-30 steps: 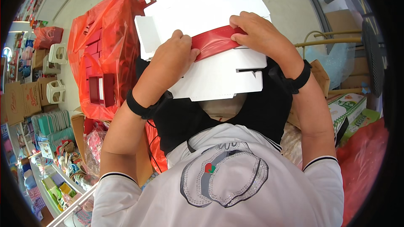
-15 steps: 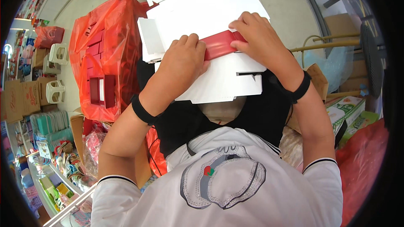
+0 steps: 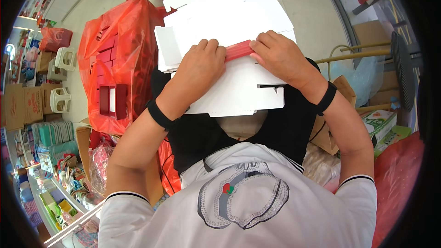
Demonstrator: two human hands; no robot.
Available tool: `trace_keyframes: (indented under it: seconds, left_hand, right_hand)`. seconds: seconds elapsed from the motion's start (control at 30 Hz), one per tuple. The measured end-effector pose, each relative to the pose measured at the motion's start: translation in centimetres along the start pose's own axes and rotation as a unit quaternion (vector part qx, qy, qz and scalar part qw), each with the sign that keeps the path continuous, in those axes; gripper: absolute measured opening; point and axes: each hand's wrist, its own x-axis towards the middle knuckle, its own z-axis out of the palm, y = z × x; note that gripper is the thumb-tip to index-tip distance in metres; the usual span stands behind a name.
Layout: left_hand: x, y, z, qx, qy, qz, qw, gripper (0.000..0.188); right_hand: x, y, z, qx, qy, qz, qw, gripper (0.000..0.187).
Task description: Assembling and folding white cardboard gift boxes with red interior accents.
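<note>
Gripping closer together than in the earlier head frame, the left hand (image 3: 201, 68) and right hand (image 3: 281, 57) are pinching opposite ends of a red piece (image 3: 239, 50) above white cardboard sheets (image 3: 229, 20). Folding is seemingly under way, not finished; one formed red box (image 3: 120, 102) is sitting by the red plastic bag (image 3: 138, 55). Since earlier, the red piece is showing narrower.

A white short-sleeved shirt (image 3: 303, 202), black pants (image 3: 289, 131) and two black wristbands.
The shirt's sleeves (image 3: 124, 216) are edged with a thin dark stripe; its front bears a large rounded print (image 3: 250, 197) in grey and dark outlines, dotted with small shiny studs, plus a red and green patch (image 3: 228, 188). The left wristband (image 3: 159, 116) and right wristband (image 3: 328, 98) are plain and wide.
</note>
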Motion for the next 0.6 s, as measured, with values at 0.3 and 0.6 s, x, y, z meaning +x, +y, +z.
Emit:
trace_keyframes:
  seconds: [0.3, 0.6]
  left_hand:
    - [-1.5, -0.3, -0.6, -0.088, 0.034, -0.007, 0.995, 0.018]
    - [0.8, -1.9, -2.3, -0.149, -0.136, -0.069, 0.977, 0.022]
  right_hand:
    - [-0.2, -1.9, -1.1, 0.02, -0.034, 0.038, 0.999, 0.009]
    - [1.9, -1.4, -2.5, 0.116, -0.204, 0.219, 0.947, 0.024]
